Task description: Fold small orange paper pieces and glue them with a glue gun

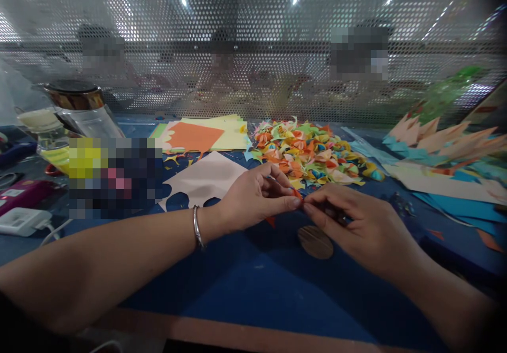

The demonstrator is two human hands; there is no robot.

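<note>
My left hand (255,197), with a silver bracelet on its wrist, pinches a small orange-red piece of paper (296,193) between thumb and fingers. Meeting it from the other side, my right hand (356,218) has thumb and forefinger closed at the edge of the same piece. Most of that paper is hidden by the fingers. Below the right fingertips a brown round wood-grained disc (316,242) lies on the blue table (253,289). Just beyond my hands rises a heap of small folded colored paper pieces (309,152). A pale pink sheet (209,176) with scalloped cut-outs lies behind my left hand.
Stacked yellow sheets (233,131) and an orange sheet (194,136) lie at the back. Jars (87,113), a white charger (24,221) and cable stand left. Pleated peach paper (443,134), blue sheets (459,205) and a green bottle (447,92) are right. A perforated metal screen (269,41) closes the back.
</note>
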